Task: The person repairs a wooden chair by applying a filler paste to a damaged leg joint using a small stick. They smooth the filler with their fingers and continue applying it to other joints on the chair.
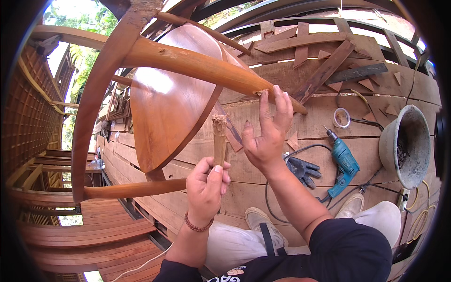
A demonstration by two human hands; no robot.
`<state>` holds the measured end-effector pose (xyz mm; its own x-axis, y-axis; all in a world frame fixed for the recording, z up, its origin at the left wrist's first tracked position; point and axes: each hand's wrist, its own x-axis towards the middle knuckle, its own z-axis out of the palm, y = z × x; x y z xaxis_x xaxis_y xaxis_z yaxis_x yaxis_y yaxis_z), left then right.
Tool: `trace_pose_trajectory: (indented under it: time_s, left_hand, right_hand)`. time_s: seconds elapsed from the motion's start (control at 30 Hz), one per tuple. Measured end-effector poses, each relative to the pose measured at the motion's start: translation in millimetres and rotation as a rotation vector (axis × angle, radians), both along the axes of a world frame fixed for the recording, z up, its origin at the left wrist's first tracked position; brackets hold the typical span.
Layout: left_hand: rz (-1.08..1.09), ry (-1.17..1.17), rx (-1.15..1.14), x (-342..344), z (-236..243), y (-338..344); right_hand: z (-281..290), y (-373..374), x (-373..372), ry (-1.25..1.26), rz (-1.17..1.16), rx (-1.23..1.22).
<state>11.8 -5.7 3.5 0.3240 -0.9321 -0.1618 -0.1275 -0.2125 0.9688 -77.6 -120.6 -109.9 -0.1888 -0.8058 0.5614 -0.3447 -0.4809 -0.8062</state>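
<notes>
My left hand [203,188] grips a narrow wooden stick [219,145] upright, its top smeared with crumbly brown paste. My right hand [268,131] reaches up to the round leg [188,68] of a tilted wooden chair [171,108], its fingertips at a rough patch of the same paste near the leg's end. The thumb and fingers of that hand are apart. Below the right hand lie a dark grey glove [300,171] and a teal power drill [343,167] on the plank floor.
Wood offcuts [329,56] are scattered at the back right. A small plastic cup [342,117] stands near a large grey bucket [404,145] on the right. Cables [423,225] loop across the planks [249,183]. Stacked boards [94,239] and a lattice wall [37,94] are at left.
</notes>
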Motion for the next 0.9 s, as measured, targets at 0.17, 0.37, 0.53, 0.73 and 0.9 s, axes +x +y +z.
trace_pose_trajectory:
  time_s: [0.17, 0.37, 0.53, 0.73, 0.9]
  left_hand:
    - [0.003, -0.035, 0.007, 1, -3, 1]
    - [0.009, 0.032, 0.020, 4, -3, 6]
    - [-0.010, 0.014, 0.023, -1, -3, 2]
    - [-0.014, -0.049, 0.010, -7, 1, 2]
    - [-0.006, 0.028, -0.024, -9, 3, 3]
  right_hand:
    - [7, 3, 18, 0.095, -0.095, 0.050]
    - [10, 2, 23, 0.192, -0.165, 0.054]
    - [12, 2, 13, 0.197, -0.189, 0.018]
    - [12, 2, -6, 0.056, -0.126, -0.055]
    - [6, 1, -5, -0.014, -0.115, -0.046]
